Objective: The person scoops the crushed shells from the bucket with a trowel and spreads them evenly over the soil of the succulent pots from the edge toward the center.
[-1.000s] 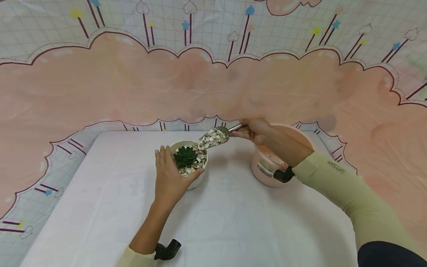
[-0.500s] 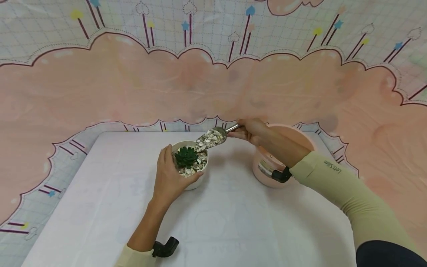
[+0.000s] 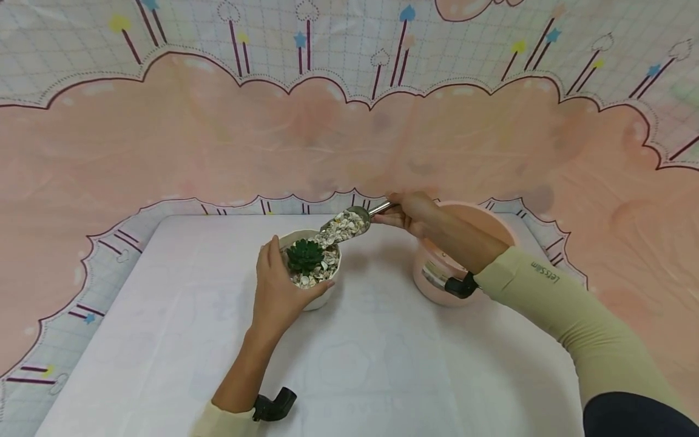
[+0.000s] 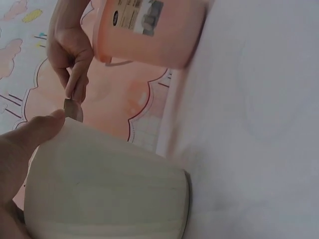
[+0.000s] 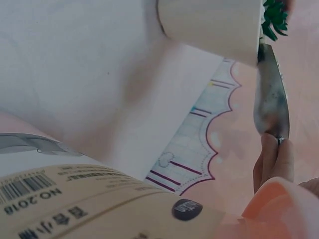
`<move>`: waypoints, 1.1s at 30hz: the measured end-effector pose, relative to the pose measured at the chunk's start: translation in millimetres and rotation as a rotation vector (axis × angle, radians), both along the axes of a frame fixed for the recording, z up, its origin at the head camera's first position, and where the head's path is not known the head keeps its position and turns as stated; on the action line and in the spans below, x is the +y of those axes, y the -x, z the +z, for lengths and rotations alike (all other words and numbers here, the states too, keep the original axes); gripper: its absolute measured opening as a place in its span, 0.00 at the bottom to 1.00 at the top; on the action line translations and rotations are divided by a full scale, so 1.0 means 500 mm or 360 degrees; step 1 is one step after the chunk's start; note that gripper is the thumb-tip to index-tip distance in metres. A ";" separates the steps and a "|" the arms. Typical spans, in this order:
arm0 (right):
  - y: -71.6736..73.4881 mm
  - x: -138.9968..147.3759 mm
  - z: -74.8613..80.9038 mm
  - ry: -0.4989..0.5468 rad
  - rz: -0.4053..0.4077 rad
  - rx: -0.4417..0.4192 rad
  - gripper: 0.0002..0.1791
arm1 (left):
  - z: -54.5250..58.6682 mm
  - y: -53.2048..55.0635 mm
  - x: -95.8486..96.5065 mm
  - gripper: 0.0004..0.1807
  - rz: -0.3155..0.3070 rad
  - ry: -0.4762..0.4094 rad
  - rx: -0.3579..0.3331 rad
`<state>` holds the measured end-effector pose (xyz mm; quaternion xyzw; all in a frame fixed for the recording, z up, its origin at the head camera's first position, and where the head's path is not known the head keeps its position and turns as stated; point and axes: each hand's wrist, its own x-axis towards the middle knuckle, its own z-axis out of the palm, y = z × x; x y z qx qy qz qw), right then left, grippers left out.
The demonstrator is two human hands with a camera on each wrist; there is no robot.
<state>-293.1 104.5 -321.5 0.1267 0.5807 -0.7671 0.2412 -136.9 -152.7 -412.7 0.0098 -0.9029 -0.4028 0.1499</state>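
My left hand [image 3: 278, 288] grips the white flowerpot [image 3: 322, 300] around its left side, thumb at the near rim. Inside the pot a green succulent [image 3: 305, 256] stands among pale stone chips [image 3: 330, 261]. Pinched by its handle in my right hand [image 3: 412, 212] is a metal scoop [image 3: 362, 220], heaped with stone chips, its tip at the pot's right rim. In the right wrist view the scoop [image 5: 271, 97] slants against the rim beside the succulent. The left wrist view shows the pot [image 4: 109, 184] standing on the white surface; its contents are hidden there.
A pink bucket [image 3: 437, 291] with a label stands on the right, under my right forearm, which hides part of its opening. All sits on a white-covered table [image 3: 382, 376]. Behind hangs a patterned pink cloth [image 3: 273, 145].
The scoop has shifted slightly left over the pot's rim along with my right hand. My left hand keeps its hold on the flowerpot, its fingers drawn in a little.
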 end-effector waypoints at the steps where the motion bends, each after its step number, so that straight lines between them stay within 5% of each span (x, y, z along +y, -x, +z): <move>1: -0.001 0.001 0.001 -0.0001 0.0001 0.0003 0.11 | -0.001 0.002 -0.001 0.74 -0.0007 0.0000 0.0006; 11: 0.002 0.003 0.000 0.0012 -0.0017 0.0026 0.12 | -0.003 0.030 -0.043 0.73 -0.0299 -0.0018 -0.0049; 23: -0.001 0.000 0.006 0.0003 -0.0047 0.0060 0.12 | -0.002 0.008 0.003 0.75 -0.0041 0.0045 0.0062; 33: -0.003 -0.001 0.013 -0.0016 -0.0068 0.0106 0.12 | -0.005 0.033 -0.037 0.72 -0.0262 0.0004 0.0012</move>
